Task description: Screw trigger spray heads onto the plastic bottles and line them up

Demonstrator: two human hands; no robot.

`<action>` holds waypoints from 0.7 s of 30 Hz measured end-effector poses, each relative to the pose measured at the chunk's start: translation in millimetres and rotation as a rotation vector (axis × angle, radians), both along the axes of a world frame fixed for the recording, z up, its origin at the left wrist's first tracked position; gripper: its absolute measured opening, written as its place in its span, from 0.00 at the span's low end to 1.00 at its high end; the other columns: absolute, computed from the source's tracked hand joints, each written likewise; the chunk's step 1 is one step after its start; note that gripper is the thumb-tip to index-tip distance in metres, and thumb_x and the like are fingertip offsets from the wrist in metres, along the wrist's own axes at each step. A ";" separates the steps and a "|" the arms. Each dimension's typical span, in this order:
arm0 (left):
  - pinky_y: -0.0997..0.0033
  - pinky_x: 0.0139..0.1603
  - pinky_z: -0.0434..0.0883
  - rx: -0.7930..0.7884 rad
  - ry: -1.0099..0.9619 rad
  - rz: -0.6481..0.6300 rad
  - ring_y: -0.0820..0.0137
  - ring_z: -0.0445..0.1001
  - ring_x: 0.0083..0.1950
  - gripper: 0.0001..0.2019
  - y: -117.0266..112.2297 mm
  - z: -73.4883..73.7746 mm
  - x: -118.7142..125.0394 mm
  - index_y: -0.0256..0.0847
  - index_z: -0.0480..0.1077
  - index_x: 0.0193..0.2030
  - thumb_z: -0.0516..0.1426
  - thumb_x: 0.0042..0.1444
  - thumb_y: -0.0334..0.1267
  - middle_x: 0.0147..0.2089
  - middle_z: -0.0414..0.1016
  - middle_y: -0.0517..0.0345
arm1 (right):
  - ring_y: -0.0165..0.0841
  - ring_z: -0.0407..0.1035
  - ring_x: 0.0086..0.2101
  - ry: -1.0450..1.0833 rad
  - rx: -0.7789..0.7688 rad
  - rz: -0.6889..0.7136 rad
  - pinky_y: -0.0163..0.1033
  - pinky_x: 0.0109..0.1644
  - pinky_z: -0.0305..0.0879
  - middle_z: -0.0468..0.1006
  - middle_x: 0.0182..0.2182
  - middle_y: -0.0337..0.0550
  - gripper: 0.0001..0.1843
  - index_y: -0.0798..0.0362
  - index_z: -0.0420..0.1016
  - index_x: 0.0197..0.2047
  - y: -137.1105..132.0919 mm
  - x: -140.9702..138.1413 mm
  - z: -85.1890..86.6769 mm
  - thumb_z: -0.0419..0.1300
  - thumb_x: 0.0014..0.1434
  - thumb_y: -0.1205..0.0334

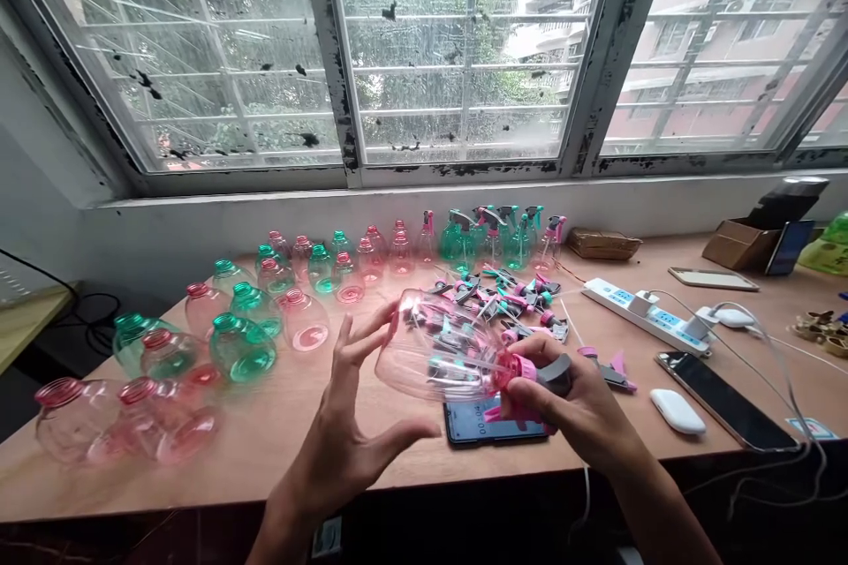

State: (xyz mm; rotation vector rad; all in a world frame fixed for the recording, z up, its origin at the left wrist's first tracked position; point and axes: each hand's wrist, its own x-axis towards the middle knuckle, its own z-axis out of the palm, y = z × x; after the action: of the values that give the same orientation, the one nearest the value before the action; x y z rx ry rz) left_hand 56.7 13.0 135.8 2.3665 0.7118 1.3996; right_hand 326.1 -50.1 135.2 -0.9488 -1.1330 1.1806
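Note:
A clear pink spray bottle lies tilted in the air above the table, its base to the left and its neck to the right. My right hand grips it at the pink collar and grey-and-pink trigger head. My left hand is at the bottle's base with thumb and fingers spread wide; whether a fingertip touches the bottle is hard to tell. Through the bottle and behind it shows a heap of loose trigger heads. Below the bottle a phone with a lit screen lies on the table.
Topless pink and green bottles stand on the left and at the back. Several bottles with trigger heads stand by the wall. On the right are a power strip with cables, a dark phone, a white case and a loose trigger head.

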 end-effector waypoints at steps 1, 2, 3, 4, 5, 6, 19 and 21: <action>0.30 0.85 0.37 -0.026 -0.001 -0.007 0.49 0.63 0.82 0.38 -0.3 -0.1 0.0 0.54 0.60 0.73 0.72 0.61 0.43 0.80 0.65 0.43 | 0.33 0.83 0.25 -0.007 -0.003 0.008 0.28 0.23 0.69 0.88 0.26 0.39 0.20 0.51 0.78 0.42 0.7 -0.1 0.3 0.80 0.58 0.50; 0.30 0.85 0.36 -0.040 -0.019 -0.011 0.50 0.63 0.81 0.35 -0.1 -0.5 0.1 0.54 0.62 0.70 0.71 0.62 0.44 0.80 0.65 0.45 | 0.33 0.82 0.23 -0.013 -0.016 0.025 0.27 0.20 0.66 0.87 0.24 0.39 0.20 0.51 0.77 0.42 1.8 0.2 0.7 0.79 0.59 0.49; 0.30 0.85 0.38 -0.040 -0.046 -0.017 0.51 0.63 0.81 0.31 0.7 -1.1 0.3 0.55 0.63 0.68 0.70 0.64 0.43 0.80 0.65 0.46 | 0.32 0.80 0.21 -0.014 -0.036 0.046 0.25 0.17 0.62 0.86 0.22 0.38 0.21 0.51 0.76 0.43 3.1 0.9 1.0 0.77 0.61 0.46; 0.31 0.85 0.42 -0.031 -0.071 -0.024 0.52 0.63 0.82 0.27 1.8 -1.7 0.5 0.56 0.65 0.68 0.68 0.66 0.41 0.80 0.65 0.48 | 0.32 0.79 0.20 -0.004 -0.058 0.070 0.24 0.15 0.57 0.86 0.22 0.38 0.22 0.51 0.75 0.43 4.5 1.7 1.3 0.75 0.62 0.44; 0.34 0.85 0.49 -0.019 -0.090 -0.032 0.54 0.62 0.82 0.26 2.9 -2.1 0.5 0.57 0.65 0.68 0.67 0.68 0.39 0.80 0.65 0.50 | 0.32 0.79 0.20 0.014 -0.079 0.089 0.23 0.14 0.54 0.86 0.22 0.39 0.23 0.51 0.74 0.43 5.8 2.6 1.4 0.74 0.63 0.42; 0.38 0.83 0.57 -0.008 -0.098 -0.041 0.55 0.62 0.82 0.25 3.8 -2.3 0.3 0.58 0.66 0.69 0.65 0.69 0.37 0.80 0.65 0.50 | 0.33 0.80 0.20 0.035 -0.094 0.100 0.22 0.13 0.53 0.86 0.23 0.40 0.24 0.50 0.73 0.42 6.9 3.4 1.2 0.73 0.63 0.40; 0.38 0.83 0.55 0.046 -0.036 0.030 0.56 0.55 0.85 0.27 3.4 -7.9 7.6 0.57 0.61 0.73 0.60 0.72 0.33 0.83 0.58 0.48 | 0.34 0.79 0.20 0.104 -0.098 0.021 0.28 0.17 0.65 0.85 0.23 0.40 0.26 0.51 0.72 0.37 2.3 -1.9 1.9 0.74 0.61 0.38; 0.35 0.84 0.50 0.088 -0.026 0.004 0.54 0.57 0.84 0.34 3.0 -7.4 5.8 0.58 0.58 0.76 0.65 0.69 0.35 0.81 0.61 0.47 | 0.35 0.79 0.20 0.106 -0.094 0.019 0.30 0.17 0.67 0.85 0.22 0.40 0.26 0.51 0.72 0.37 2.2 -0.8 1.6 0.73 0.61 0.37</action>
State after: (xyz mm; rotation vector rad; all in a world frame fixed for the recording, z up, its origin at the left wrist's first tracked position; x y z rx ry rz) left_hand 62.5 16.0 128.4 2.4093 0.6614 1.4895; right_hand 325.3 -47.9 136.9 -0.9375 -1.0111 1.2938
